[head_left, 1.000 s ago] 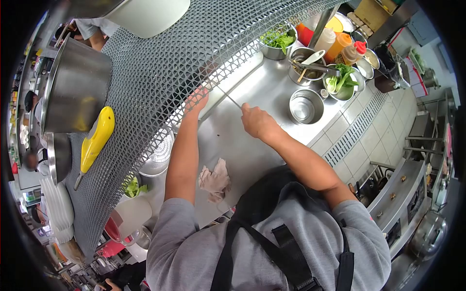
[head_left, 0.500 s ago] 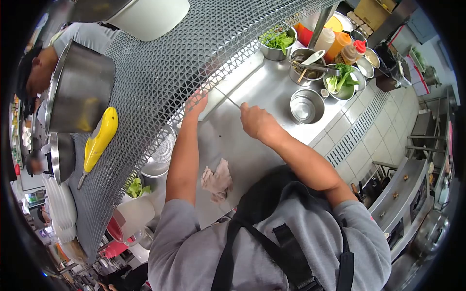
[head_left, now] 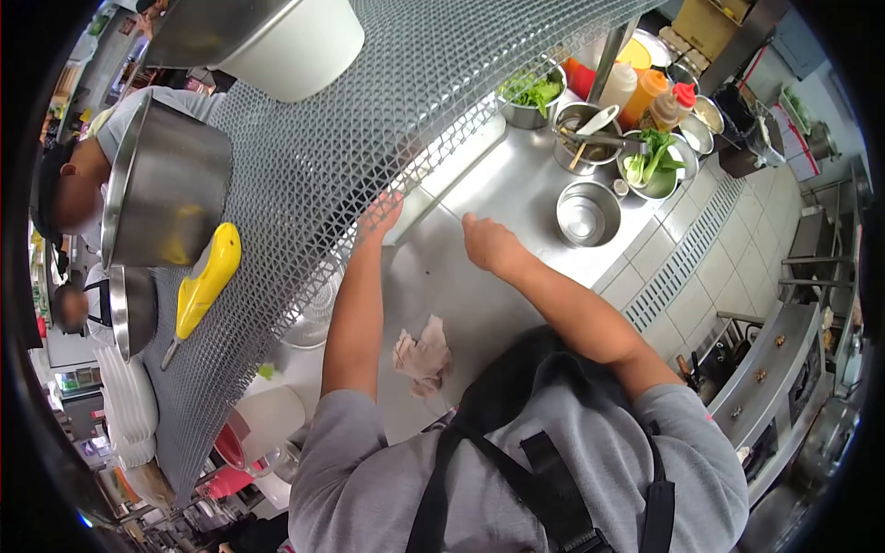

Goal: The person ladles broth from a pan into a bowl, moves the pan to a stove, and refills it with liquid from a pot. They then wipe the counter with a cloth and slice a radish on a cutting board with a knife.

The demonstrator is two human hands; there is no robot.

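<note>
My right hand (head_left: 491, 244) is a closed fist over the steel counter (head_left: 424, 276). From it a thin blade (head_left: 441, 203), seen nearly edge-on like a knife, runs up and left across the white board (head_left: 475, 157). At the board's near left edge is my left hand (head_left: 381, 214), its fingers partly covered by the mesh shelf, so what they touch cannot be made out. A crumpled pinkish cloth (head_left: 424, 358) lies on the counter below the hands.
The mesh shelf (head_left: 304, 138) overhangs the left side, bearing pots and a yellow-handled tool (head_left: 208, 281). A steel bowl (head_left: 588, 214), bowls of greens (head_left: 652, 166) and squeeze bottles (head_left: 645, 92) stand at the right. A co-worker (head_left: 83, 184) is beyond the shelf.
The whole view has shifted slightly, with most things now lower and further right. Both hands remain near the board, and the right fist still holds the blade.
</note>
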